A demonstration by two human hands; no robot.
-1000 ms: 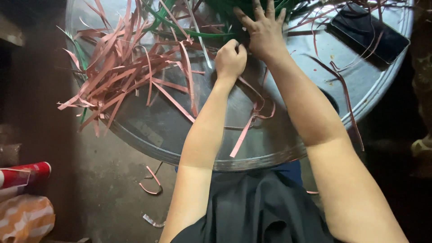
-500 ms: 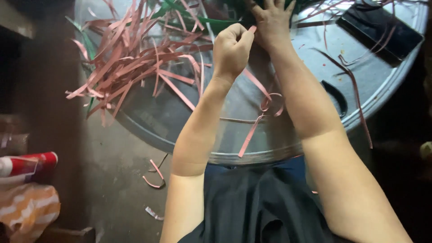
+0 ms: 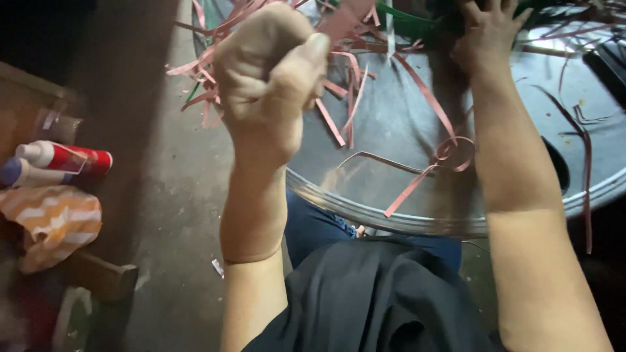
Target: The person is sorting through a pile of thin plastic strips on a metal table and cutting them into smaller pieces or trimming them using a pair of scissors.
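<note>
The left hand [image 3: 270, 78] is fisted, pinching a thin pink paper strip [image 3: 345, 16]; the right hand [image 3: 489, 32] presses spread fingers among curled strips on the round metal tray [image 3: 391, 218].

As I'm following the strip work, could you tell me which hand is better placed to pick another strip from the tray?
Probably the right hand: it lies open on the strips on the tray. The left hand is raised, fisted around a strip.

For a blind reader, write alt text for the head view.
A left hand, raised in a fist, pinches a pink strip above a round metal tray strewn with pink strips. The right hand presses on green strips at the far side.
</note>
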